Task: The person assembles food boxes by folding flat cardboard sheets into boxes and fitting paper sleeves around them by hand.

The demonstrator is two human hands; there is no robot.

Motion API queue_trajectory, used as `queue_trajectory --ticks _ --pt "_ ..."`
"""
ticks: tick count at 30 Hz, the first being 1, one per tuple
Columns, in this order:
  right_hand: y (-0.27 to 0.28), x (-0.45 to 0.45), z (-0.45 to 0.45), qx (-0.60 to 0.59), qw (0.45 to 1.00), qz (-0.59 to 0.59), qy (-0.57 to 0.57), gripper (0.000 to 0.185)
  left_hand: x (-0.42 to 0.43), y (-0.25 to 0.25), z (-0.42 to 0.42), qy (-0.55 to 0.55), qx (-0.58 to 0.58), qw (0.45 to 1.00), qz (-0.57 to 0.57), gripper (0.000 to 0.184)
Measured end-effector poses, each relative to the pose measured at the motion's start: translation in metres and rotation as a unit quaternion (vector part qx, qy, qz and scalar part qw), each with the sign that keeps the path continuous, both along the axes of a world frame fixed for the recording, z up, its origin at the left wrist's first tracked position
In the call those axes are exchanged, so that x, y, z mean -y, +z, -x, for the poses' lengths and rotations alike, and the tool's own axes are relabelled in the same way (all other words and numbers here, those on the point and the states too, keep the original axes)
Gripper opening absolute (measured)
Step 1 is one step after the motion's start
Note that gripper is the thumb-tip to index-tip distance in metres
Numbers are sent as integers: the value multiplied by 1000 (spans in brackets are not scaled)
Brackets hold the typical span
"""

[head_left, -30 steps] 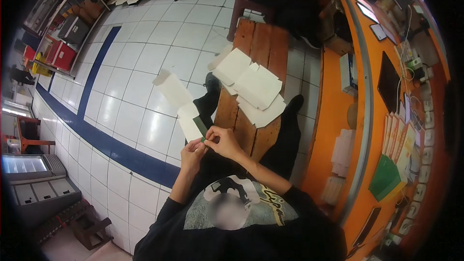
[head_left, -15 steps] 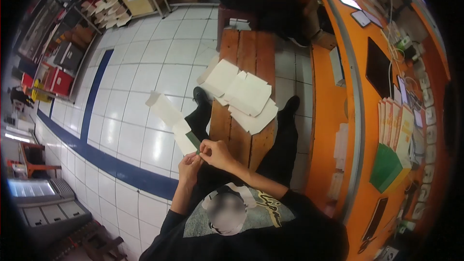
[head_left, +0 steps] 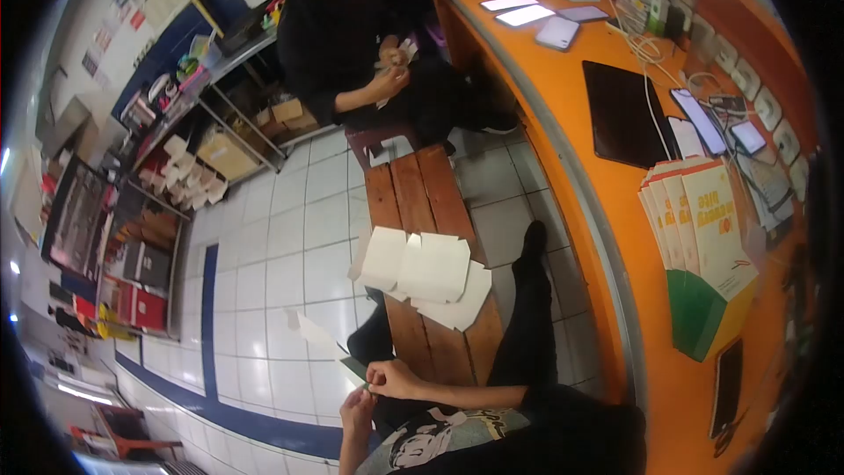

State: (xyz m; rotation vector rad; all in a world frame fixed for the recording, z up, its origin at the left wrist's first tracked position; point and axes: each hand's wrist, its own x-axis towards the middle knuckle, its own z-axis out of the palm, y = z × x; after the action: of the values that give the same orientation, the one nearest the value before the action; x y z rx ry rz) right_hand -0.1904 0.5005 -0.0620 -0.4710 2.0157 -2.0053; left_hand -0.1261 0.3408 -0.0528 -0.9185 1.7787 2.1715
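My left hand (head_left: 356,413) and my right hand (head_left: 394,380) meet low in the view, fingers pinched on the lower end of an unfolded cardboard box blank (head_left: 318,334). Its inside is white and a green flap (head_left: 354,368) shows beside my right fingers. The blank slants away to the upper left, above the floor by my leg. In front of me, several white box blanks (head_left: 440,268) lie flat and overlapping on a wooden bench (head_left: 409,198).
To the right runs an orange counter (head_left: 563,123) bearing phones (head_left: 556,32), a black tablet (head_left: 615,110), cables, printed yellow-green cartons (head_left: 694,246) and scissors (head_left: 725,437). Another person (head_left: 330,53) sits beyond the bench, hands together on something small. Metal shelving (head_left: 237,114) stands at the left back.
My view has tipped up, bringing the seated person and back shelves into sight. Both hands keep their pinch on the blank, which now appears more edge-on.
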Motion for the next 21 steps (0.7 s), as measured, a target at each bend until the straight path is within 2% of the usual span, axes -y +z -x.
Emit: queue_trajectory --ticks 1,3,6,10,13,15,17,19,21 --pt "-1 2 0 -9 1000 -3 -9 16 7 -8 0 -11 7 1000 23 32" --pt "-6 3 3 -25 1000 -2 -16 15 -2 8 0 13 1 1000 -7 34" --pt "-6 -1 4 -41 999 -14 -25 15 -4 3 2 15 15 1000 -20 37" --pt "-13 -8 5 -55 998 -1 -37 15 -7 -6 3 10 38 999 -6 36" --pt "-11 -16 4 -32 999 19 -23 15 -4 -20 -1 -92 -65 991 76 35" --pt "-11 -21 6 -38 999 17 -22 15 -16 -10 7 28 55 998 0 33" --pt "-6 -25 9 -44 999 16 -19 15 -17 -10 9 16 59 998 8 33" --pt "-3 -28 14 -106 994 -32 1 13 -20 -8 10 5 65 998 17 33" --pt "1 -32 21 -103 993 -44 34 12 -28 -2 11 15 68 998 -1 30"
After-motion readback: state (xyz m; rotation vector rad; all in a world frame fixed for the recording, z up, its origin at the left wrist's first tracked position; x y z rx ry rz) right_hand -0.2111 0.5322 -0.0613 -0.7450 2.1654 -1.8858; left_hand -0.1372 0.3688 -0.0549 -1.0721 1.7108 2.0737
